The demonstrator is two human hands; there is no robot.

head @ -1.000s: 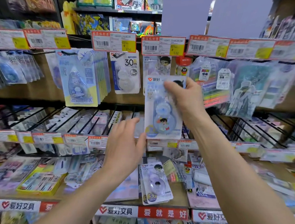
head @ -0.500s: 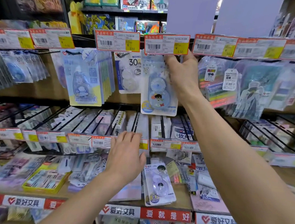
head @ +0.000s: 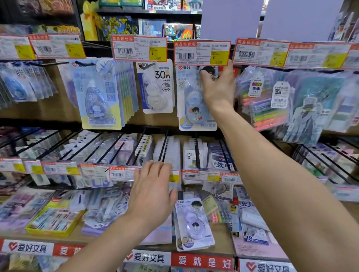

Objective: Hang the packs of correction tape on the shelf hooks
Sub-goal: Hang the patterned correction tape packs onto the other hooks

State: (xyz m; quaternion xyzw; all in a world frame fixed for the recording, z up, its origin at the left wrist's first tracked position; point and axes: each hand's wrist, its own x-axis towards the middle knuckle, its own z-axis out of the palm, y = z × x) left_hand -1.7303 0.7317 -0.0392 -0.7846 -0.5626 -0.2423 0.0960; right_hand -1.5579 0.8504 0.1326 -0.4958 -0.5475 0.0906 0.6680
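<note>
Pale-blue plastic blister pack of correction tape printed with a cartoon boy (head: 194,115) sits upright in the shelf's upper hook row, just under a red-framed price label (head: 201,52) and beside a white 30 m tape pack (head: 158,87). The right hand (head: 218,85) pinches its top right corner with curled fingers; the hook itself is hidden. The left hand (head: 152,195) is flat, fingers straight and together, holding nothing, fingertips at the middle rail. A lilac tape pack (head: 195,225) lies near the lower shelf's front edge

Two grips (head: 152,193) (head: 218,89), one held pack (head: 194,113), one hanging white 30m pack (head: 158,87).
</note>
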